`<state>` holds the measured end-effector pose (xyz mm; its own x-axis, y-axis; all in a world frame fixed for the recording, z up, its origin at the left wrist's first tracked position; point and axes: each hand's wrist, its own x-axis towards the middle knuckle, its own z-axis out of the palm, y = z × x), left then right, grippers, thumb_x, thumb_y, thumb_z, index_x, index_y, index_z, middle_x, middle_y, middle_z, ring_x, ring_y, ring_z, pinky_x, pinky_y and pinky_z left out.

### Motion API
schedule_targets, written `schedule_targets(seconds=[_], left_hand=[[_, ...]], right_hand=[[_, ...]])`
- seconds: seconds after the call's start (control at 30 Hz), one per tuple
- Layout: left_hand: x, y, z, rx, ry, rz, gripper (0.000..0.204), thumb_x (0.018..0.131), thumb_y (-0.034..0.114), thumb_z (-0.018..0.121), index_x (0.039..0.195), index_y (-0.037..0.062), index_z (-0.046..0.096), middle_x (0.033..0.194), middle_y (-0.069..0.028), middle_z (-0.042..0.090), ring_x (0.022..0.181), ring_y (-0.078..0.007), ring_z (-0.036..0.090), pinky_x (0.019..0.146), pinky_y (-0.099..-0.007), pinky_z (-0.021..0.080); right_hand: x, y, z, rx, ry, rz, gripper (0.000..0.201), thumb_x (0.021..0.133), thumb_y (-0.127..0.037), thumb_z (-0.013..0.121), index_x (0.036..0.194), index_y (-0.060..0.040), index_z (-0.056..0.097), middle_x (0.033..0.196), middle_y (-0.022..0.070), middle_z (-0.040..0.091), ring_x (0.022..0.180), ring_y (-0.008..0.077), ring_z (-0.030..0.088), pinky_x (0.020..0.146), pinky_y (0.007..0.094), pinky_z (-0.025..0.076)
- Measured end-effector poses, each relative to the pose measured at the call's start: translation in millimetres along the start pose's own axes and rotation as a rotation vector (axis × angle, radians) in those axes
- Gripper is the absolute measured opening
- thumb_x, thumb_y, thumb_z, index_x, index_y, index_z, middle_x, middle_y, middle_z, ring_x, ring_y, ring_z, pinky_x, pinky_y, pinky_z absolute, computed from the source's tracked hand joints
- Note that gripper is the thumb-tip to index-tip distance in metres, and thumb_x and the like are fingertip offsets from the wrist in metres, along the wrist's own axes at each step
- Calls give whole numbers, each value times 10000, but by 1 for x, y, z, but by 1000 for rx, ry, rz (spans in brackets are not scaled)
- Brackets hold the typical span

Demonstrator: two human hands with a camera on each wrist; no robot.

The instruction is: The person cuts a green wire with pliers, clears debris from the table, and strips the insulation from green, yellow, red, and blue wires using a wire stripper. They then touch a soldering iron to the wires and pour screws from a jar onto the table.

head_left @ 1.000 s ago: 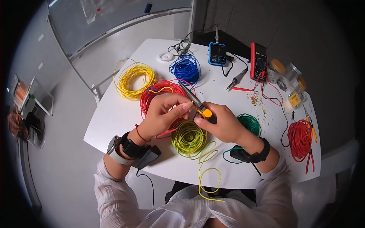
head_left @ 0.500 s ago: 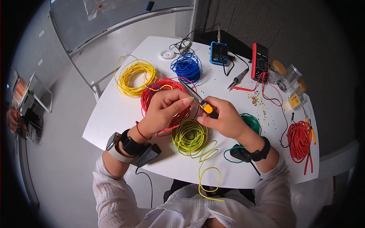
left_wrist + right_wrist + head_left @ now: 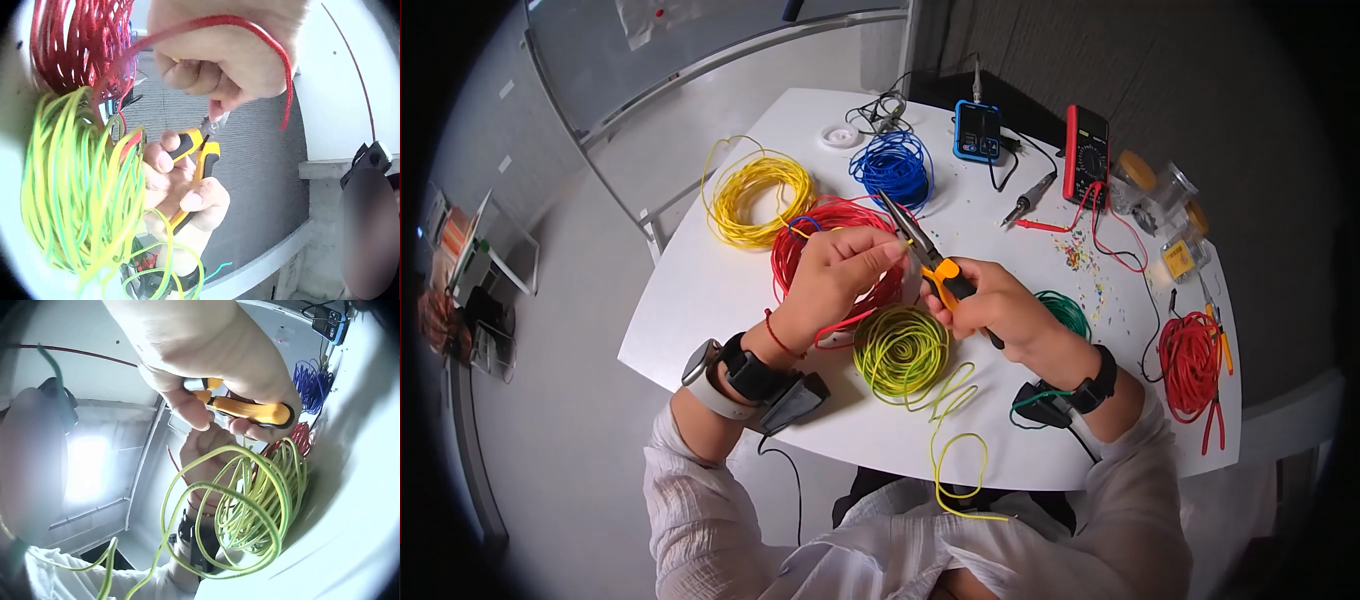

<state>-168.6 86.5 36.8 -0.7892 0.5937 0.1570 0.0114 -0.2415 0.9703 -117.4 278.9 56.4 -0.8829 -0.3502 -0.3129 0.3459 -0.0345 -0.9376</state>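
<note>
Orange-and-black long-nose pliers (image 3: 946,280) are gripped by my right hand (image 3: 1003,308), their nose pointing up and left. The left wrist view shows the plier handles (image 3: 206,156) spread apart within the right hand's fingers (image 3: 206,195). My left hand (image 3: 840,275) pinches a small yellowish piece between thumb and forefinger, beside the plier jaws; whether the jaws touch it, I cannot tell. Beneath the hands lie a red wire coil (image 3: 795,262) and a yellow-green wire coil (image 3: 900,352). In the right wrist view, loops of the yellow-green wire (image 3: 275,506) stand near both hands.
Yellow (image 3: 745,225) and blue (image 3: 892,170) coils lie farther back. At the right are a blue-framed device (image 3: 977,131), a red multimeter (image 3: 1086,155), jars (image 3: 1170,190), scattered bits (image 3: 1080,262) and another red coil (image 3: 1188,365). A green coil (image 3: 1064,315) sits by the right wrist.
The right hand has shifted its hold on the pliers, and the handles have spread. The left hand still pinches near the plier nose. The yellow-green wire's loose end has moved slightly right.
</note>
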Motion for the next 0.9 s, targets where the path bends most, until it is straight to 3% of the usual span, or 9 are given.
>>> schedule_targets(seconds=[0.07,0.27,0.37,0.47,0.5,0.57,0.6,0.67,0.9], left_hand=[[2,-2,3,0,66,12,171,860,153,516,827,7,598,537,80,383,457,-9,247,417,-204,173],[1,-4,-1,-18,53,-38,169,858,152,525,824,9,609,553,75,423,466,-3,293,420,-184,198],[1,-2,1,-22,34,-32,177,855,158,533,824,7,618,580,69,476,491,7,340,430,-161,226],[-2,-1,2,-1,40,-32,180,854,164,536,828,6,618,568,71,464,480,7,328,424,-164,214],[0,0,2,-9,36,-22,182,854,167,537,831,5,618,561,72,457,473,7,320,419,-167,207],[0,-2,1,-37,21,-31,181,855,165,535,832,5,616,552,74,447,463,5,311,412,-171,201],[1,-2,-2,-60,14,-27,180,856,163,534,832,4,615,543,77,437,453,3,302,406,-175,194],[0,-3,-3,-70,20,-28,180,858,160,530,831,3,613,537,76,432,446,2,300,402,-176,191],[1,0,-1,-134,-7,-15,183,864,150,518,824,-5,607,532,70,432,437,4,301,397,-174,196]], right_hand=[[0,0,0,8,-10,11,336,580,21,498,916,20,508,777,38,515,670,85,481,579,184,371],[-4,1,1,214,-73,82,358,575,33,506,933,26,509,761,33,513,638,89,489,585,182,385],[-5,-3,2,-67,59,-29,351,572,38,520,922,13,524,748,18,512,645,94,497,594,191,395],[-4,-3,-5,-755,280,-406,371,577,27,485,946,25,517,776,2,487,678,76,453,626,186,373],[-3,-4,-6,-758,279,-406,371,577,27,485,946,25,517,776,2,487,678,76,453,626,186,373],[-5,-1,-5,-316,120,-203,324,579,28,511,900,0,550,744,20,533,636,86,500,546,195,371],[-4,-4,-5,-320,115,-204,324,579,28,511,900,0,550,744,20,533,636,86,500,546,195,371],[-6,-6,-1,58,8,85,327,576,24,506,901,14,545,762,22,527,623,82,478,537,189,360],[-12,-4,-3,-228,109,-99,341,600,2,504,939,35,518,763,32,520,642,81,483,533,182,351]])
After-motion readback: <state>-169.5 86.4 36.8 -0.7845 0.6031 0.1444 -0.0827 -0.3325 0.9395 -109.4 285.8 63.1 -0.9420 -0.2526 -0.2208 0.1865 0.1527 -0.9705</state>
